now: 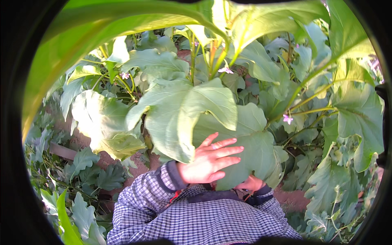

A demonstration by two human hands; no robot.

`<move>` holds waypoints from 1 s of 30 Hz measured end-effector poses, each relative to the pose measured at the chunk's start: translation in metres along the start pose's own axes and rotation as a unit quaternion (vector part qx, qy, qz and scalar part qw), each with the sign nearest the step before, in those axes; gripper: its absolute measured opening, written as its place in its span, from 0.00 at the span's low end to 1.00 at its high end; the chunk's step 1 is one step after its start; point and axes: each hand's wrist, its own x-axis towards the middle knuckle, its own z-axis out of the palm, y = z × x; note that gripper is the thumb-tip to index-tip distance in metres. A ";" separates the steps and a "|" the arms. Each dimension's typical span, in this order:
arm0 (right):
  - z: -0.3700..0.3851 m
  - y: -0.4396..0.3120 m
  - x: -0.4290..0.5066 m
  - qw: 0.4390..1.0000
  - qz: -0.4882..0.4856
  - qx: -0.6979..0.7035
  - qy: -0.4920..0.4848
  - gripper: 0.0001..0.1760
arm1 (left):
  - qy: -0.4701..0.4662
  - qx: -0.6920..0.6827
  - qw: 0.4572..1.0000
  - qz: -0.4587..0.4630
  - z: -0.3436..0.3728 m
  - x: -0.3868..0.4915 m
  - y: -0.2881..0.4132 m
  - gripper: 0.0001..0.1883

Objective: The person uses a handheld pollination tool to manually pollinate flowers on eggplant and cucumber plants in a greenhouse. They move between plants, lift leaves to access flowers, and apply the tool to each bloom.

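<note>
My left hand [211,159] is spread palm-down, fingers apart, over a broad eggplant leaf [254,147]; whether it presses on the leaf I cannot tell. Above that hand, a second large leaf [171,113] droops, its lower tip close to my wrist. My right hand [251,184] is low, near my body, at the lower edge of the broad leaf. The leaf hides most of its fingers, so what they hold does not show. Both sleeves [144,190] are checked, with dark cuffs.
Eggplant foliage surrounds me, with purple flowers [288,119] on the stems [301,92]. A blurred leaf [122,18] hangs very near the camera. At left, a flat grey strip [62,151] crosses reddish soil [107,159]. Lobed leaves [111,177] grow low there.
</note>
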 end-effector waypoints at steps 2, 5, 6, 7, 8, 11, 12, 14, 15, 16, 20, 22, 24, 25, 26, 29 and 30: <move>0.013 -0.008 0.029 1.000 -0.024 0.004 0.016 0.38 | 0.064 -0.022 0.998 0.012 -0.031 -0.032 0.002 0.26; 0.035 -0.032 0.070 0.997 -0.073 0.005 0.026 0.36 | 0.150 0.013 0.988 -0.024 -0.065 -0.077 0.003 0.21; 0.045 -0.045 0.084 0.995 -0.092 0.005 0.029 0.36 | 0.170 0.074 0.982 -0.030 -0.077 -0.094 0.002 0.24; 0.051 -0.058 0.097 0.993 -0.113 0.004 0.035 0.35 | 0.202 0.099 0.973 -0.058 -0.084 -0.105 0.001 0.19; 0.060 -0.071 0.110 0.990 -0.134 0.001 0.041 0.34 | 0.200 0.114 0.970 -0.077 -0.094 -0.120 -0.003 0.16; 0.074 -0.107 0.138 0.977 -0.202 -0.004 0.070 0.32 | 0.233 0.118 0.955 -0.138 -0.113 -0.152 -0.019 0.08; 0.077 -0.118 0.144 0.972 -0.218 -0.006 0.083 0.32 | 0.229 0.116 0.954 -0.155 -0.119 -0.161 -0.026 0.12; 0.079 -0.138 0.151 0.963 -0.244 -0.010 0.112 0.31 | 0.270 0.088 0.943 -0.174 -0.124 -0.173 -0.044 0.18; 0.081 -0.148 0.152 0.958 -0.253 -0.014 0.131 0.30 | 0.268 0.070 0.937 -0.214 -0.126 -0.182 -0.050 0.23; 0.081 -0.159 0.154 0.953 -0.262 -0.021 0.151 0.30 | 0.283 0.065 0.930 -0.227 -0.127 -0.190 -0.057 0.27; 0.071 -0.209 0.149 0.899 -0.335 -0.212 0.187 0.28 | 0.351 0.071 0.886 -0.293 -0.124 -0.218 -0.080 0.38; 0.071 -0.218 0.146 0.900 -0.373 -0.115 0.195 0.31 | 0.418 0.069 0.864 -0.272 -0.120 -0.232 -0.089 0.39; 0.072 -0.217 0.146 0.882 -0.368 -0.045 0.293 0.31 | 0.482 0.042 0.835 -0.264 -0.113 -0.240 -0.097 0.40; 0.072 -0.215 0.149 0.872 -0.414 -0.050 0.255 0.31 | 0.494 0.055 0.828 -0.257 -0.114 -0.242 -0.102 0.40; 0.076 -0.213 0.154 0.854 -0.442 -0.052 0.269 0.30 | 0.516 0.068 0.817 -0.248 -0.115 -0.246 -0.105 0.40; 0.083 -0.198 0.173 0.806 -0.501 0.071 0.308 0.29 | 0.525 0.023 0.813 -0.249 -0.114 -0.243 -0.103 0.39; 0.088 -0.196 0.182 0.794 -0.503 0.096 0.328 0.29 | 0.526 0.016 0.813 -0.250 -0.116 -0.244 -0.103 0.39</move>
